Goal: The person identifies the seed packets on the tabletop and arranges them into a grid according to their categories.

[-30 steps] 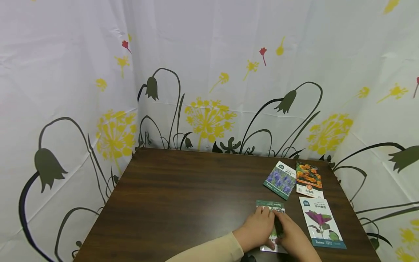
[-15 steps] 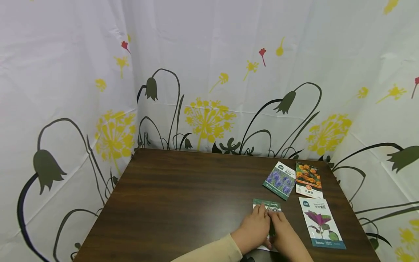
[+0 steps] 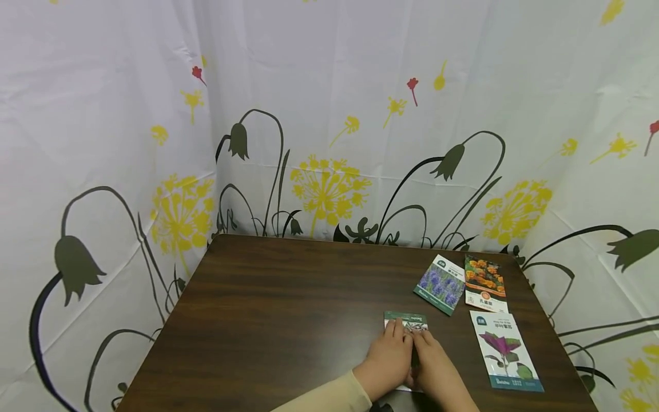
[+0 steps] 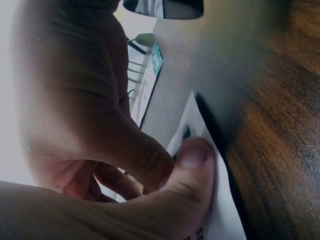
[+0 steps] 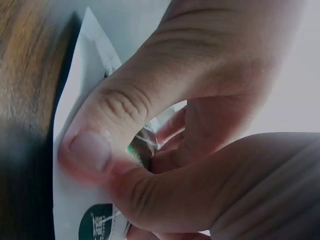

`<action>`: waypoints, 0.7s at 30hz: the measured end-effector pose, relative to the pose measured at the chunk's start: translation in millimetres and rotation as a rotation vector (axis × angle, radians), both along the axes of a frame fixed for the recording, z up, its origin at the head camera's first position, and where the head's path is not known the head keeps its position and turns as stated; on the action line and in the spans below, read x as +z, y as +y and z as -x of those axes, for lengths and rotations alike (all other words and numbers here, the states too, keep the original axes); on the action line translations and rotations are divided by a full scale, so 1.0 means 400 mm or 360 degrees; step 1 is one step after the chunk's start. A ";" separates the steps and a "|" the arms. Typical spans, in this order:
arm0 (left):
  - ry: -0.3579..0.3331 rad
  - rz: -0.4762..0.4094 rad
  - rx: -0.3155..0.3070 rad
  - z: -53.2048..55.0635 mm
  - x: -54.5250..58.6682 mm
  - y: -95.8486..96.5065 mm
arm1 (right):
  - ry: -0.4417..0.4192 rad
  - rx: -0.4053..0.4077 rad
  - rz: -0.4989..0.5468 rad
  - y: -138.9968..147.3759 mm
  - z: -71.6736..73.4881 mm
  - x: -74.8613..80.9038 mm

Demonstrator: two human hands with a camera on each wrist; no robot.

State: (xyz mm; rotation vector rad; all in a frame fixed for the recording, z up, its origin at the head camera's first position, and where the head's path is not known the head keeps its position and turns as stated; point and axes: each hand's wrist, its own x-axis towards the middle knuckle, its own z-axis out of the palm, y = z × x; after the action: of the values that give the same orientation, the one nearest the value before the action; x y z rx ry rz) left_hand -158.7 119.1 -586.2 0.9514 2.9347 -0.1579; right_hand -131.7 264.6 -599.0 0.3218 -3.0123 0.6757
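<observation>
A seed packet (image 3: pixel 405 316) with a green band at its top lies near the table's front, right of centre. The left hand (image 3: pixel 388 353) and the right hand (image 3: pixel 434 366) meet over it, fingers side by side on its upper part. From the left wrist view, the left thumb (image 4: pixel 192 172) presses on the white face of the packet (image 4: pixel 225 210), fingers curled behind. The right wrist view has the right thumb (image 5: pixel 142 195) against the left one, beside the packet's dark green logo (image 5: pixel 96 222). Between the hands, most of the packet is hidden.
To the right lie a purple-flower seed packet (image 3: pixel 504 352), a blue-violet flower packet (image 3: pixel 440 284) and an orange-flower packet (image 3: pixel 485 283). They rest on the brown wooden table (image 3: pixel 288 303). A floral curtain (image 3: pixel 329 131) hangs behind and at both sides.
Both hands have slid left across the table together with the seed packet between them. The other packets stay put.
</observation>
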 end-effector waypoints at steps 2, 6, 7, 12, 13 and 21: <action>-0.0015 0.0021 0.0016 -0.003 0.009 -0.004 | 0.0007 0.0009 0.0010 -0.004 0.004 0.003; -0.0113 0.0003 0.0032 0.001 0.005 -0.018 | 0.0047 0.0036 0.0024 -0.017 0.008 -0.002; -0.0122 0.0001 0.0026 0.002 0.002 -0.023 | 0.0054 0.0039 0.0031 -0.022 0.009 -0.005; -0.0048 -0.0026 0.0006 0.009 -0.012 -0.057 | 0.0022 0.0031 0.0116 -0.052 0.010 -0.022; -0.0027 -0.0038 0.0011 0.010 -0.014 -0.064 | 0.0007 0.0029 0.0143 -0.058 0.009 -0.024; -0.0073 -0.0134 0.0042 0.008 -0.013 -0.117 | -0.0041 0.0042 0.0248 -0.096 0.003 -0.033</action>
State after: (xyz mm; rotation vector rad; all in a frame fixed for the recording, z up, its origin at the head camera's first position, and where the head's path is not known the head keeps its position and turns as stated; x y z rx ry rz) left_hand -162.0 72.3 -591.5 0.9130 2.9313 -0.0111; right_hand -133.1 226.1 -612.4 0.3487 -2.9601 0.9170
